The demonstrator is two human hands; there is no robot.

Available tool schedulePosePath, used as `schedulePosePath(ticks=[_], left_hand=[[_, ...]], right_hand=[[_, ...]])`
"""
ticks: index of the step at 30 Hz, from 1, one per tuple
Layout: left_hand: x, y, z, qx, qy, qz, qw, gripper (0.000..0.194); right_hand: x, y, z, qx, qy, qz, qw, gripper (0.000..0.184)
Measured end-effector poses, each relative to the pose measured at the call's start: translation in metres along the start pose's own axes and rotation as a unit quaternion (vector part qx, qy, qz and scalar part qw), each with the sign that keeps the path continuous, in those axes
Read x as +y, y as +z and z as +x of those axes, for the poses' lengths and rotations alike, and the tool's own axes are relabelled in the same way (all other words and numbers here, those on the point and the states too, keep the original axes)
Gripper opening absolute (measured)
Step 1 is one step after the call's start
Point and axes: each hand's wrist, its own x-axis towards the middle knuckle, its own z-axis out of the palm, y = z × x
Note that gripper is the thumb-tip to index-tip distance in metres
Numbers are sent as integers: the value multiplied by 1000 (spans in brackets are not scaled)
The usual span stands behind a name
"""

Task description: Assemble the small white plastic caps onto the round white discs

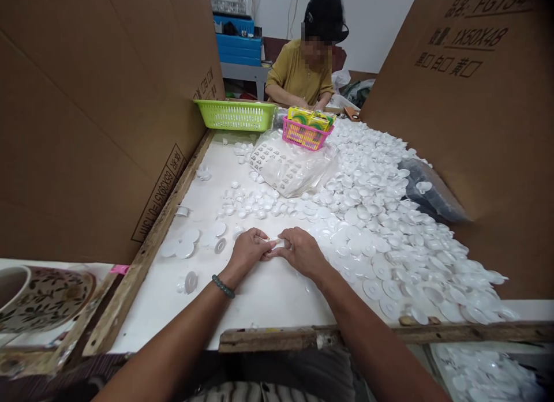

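1. Nearest, on your side of the clear plastic bag (298, 174), your left hand (249, 251) and right hand (303, 252) meet over the white tabletop (268, 298). Your fingertips pinch a small white piece (279, 243) between them, in a narrow grip. It is in hand, not set down; whether it is finished, you cannot tell from here.
2. Nearer than the bag and to its left, a few white discs (187, 244) lie scattered.
3. Just this side of the bag sits a loose band of small white caps (249, 205).
4. Right of the bag spreads a large heap of white parts (367, 200); which are joined or single is unclear.
5. At the bag's far edge stands a pink basket (305, 138) of yellow packets (318, 123).
6. Beyond the bag, a co-worker (298, 73) sits, hands together.
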Motion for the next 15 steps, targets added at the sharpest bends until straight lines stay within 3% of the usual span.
schedulePosePath(ticks=[3, 8, 15], left_hand=[[-2, -2, -2, -10, 3, 2, 1000, 36], [3, -3, -1, -33, -40, -35, 998, 33], [15, 0, 2, -33, -93, 31, 995, 37]], right_hand=[[1, 0, 0, 6, 24, 5, 1000, 30], [9, 0, -2, -29, -17, 109, 993, 27], [7, -1, 2, -61, 42, 110, 991, 20]])
